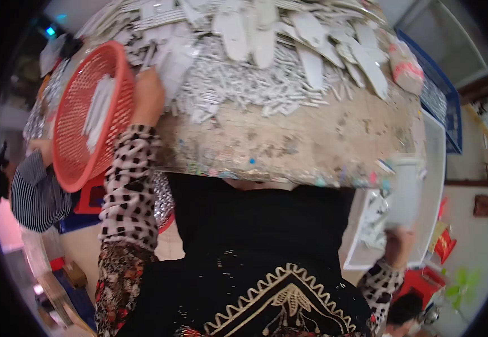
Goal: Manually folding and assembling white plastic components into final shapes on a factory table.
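My left hand (149, 96) is at the left of the worktable, beside a red plastic basket (125, 84) that stands tilted. Its fingers look closed next to thin white pieces, and what they hold is hard to make out. Long white strips (101, 109) lie inside the basket. My right hand (400, 247), blurred, is low on the right over a white bin (438, 168). It grips a pale flat rectangular piece (404, 191) that reaches up from the fingers. White pieces in clear wrapping (374, 222) lie in the bin.
On the wooden worktable (289, 137) lie a heap of small white sticks (221, 78) and several long flat white pieces (261, 33). A blue crate (452, 112) stands beyond the right edge. Another person in a striped sleeve (39, 191) is at the left. A red stool (418, 286) is lower right.
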`<action>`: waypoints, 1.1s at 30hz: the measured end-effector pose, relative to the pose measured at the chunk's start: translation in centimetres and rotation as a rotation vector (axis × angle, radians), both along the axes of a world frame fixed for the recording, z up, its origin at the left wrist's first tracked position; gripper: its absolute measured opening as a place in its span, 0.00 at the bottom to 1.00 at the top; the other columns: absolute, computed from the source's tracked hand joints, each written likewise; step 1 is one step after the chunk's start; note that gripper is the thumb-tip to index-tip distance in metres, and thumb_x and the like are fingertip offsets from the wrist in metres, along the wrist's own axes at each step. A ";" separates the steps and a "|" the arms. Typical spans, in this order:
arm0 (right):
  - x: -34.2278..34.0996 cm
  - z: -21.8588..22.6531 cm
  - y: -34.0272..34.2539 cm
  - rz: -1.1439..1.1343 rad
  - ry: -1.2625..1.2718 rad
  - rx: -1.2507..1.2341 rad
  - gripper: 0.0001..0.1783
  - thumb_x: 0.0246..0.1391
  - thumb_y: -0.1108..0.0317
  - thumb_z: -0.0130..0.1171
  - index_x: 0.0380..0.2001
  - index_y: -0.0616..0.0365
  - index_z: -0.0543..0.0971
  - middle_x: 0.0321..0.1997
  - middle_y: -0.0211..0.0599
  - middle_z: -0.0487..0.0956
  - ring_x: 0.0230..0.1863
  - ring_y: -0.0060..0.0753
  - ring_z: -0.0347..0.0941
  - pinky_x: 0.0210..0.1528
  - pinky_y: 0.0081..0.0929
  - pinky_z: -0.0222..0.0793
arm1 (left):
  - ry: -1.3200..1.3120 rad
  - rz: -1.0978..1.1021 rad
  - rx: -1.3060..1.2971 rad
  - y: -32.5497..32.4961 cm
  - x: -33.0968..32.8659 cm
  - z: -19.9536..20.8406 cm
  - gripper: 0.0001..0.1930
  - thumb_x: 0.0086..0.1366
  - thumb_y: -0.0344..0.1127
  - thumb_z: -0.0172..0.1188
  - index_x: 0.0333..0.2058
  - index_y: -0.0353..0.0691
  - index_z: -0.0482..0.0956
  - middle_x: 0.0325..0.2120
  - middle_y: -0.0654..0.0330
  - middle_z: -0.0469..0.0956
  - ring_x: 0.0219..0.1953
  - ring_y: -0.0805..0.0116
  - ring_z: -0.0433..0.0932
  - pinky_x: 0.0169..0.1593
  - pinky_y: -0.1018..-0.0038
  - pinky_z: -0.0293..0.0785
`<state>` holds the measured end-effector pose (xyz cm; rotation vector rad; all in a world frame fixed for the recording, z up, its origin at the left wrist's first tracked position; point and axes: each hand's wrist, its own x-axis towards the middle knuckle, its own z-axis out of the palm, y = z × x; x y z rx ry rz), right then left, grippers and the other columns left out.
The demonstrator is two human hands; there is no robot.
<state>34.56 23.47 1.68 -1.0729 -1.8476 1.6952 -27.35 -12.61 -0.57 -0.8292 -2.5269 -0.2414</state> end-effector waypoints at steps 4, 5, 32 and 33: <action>3.1 -0.6 4.2 -0.659 0.029 0.120 0.23 0.60 0.54 0.54 0.53 0.54 0.71 0.44 0.33 0.75 0.35 0.26 0.73 0.35 0.19 0.67 | -0.062 0.009 0.186 3.4 2.5 0.4 0.14 0.61 0.25 0.48 0.45 0.30 0.73 0.38 0.39 0.75 0.43 0.41 0.74 0.47 0.55 0.70; 4.2 -0.9 5.4 -0.595 -0.276 0.182 0.27 0.60 0.53 0.54 0.57 0.57 0.68 0.46 0.35 0.75 0.37 0.28 0.74 0.37 0.20 0.68 | -0.042 0.020 0.193 3.5 3.4 0.8 0.14 0.63 0.25 0.48 0.46 0.30 0.73 0.38 0.39 0.75 0.43 0.41 0.74 0.47 0.57 0.71; -36.7 6.0 -16.8 0.739 0.343 -0.158 0.13 0.59 0.69 0.59 0.46 0.62 0.75 0.34 0.24 0.76 0.30 0.14 0.67 0.33 0.13 0.65 | -1.810 -0.493 1.052 -1.1 20.0 6.4 0.17 0.70 0.35 0.49 0.54 0.33 0.68 0.37 0.55 0.76 0.36 0.73 0.79 0.41 0.72 0.78; -36.8 5.7 -17.0 0.735 0.309 -0.139 0.14 0.59 0.68 0.59 0.46 0.62 0.75 0.34 0.24 0.76 0.30 0.14 0.68 0.33 0.13 0.65 | -1.937 -0.410 1.238 -0.6 20.7 5.9 0.19 0.71 0.37 0.48 0.56 0.34 0.66 0.38 0.56 0.76 0.37 0.67 0.80 0.44 0.70 0.79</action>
